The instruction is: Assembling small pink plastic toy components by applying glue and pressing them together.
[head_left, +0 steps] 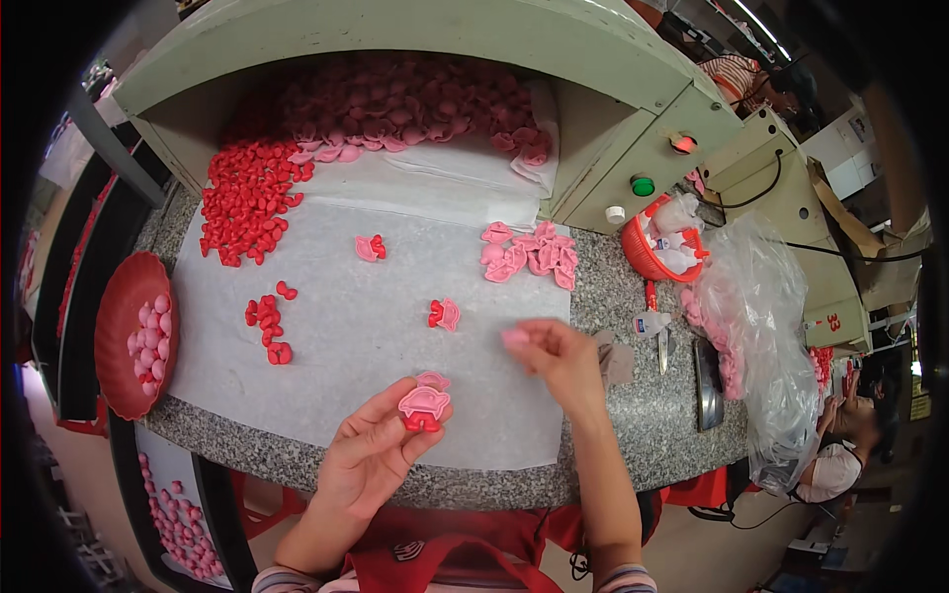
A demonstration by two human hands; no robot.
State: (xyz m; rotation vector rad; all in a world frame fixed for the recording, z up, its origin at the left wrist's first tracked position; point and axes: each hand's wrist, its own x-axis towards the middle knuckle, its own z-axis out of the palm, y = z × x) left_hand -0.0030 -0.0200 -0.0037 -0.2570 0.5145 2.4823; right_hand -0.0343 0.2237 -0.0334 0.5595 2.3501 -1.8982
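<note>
left hand (374,445): thumb and fingers pinching a figure (425,400), pink with red below, held up over the paper (509,420).
right hand (561,361): fingertips pressed together on a pink bit (515,338), apart from the figure.
figure risk: too hard a squeeze might shift its parts.
pink bit risk: a slack pinch could drop it.
near pair (448,314): a low right wrist might knock it.

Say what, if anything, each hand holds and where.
Left hand: pink-and-red piece, by its sides. Right hand: small pink piece, exact hold too blurred to tell.
</note>
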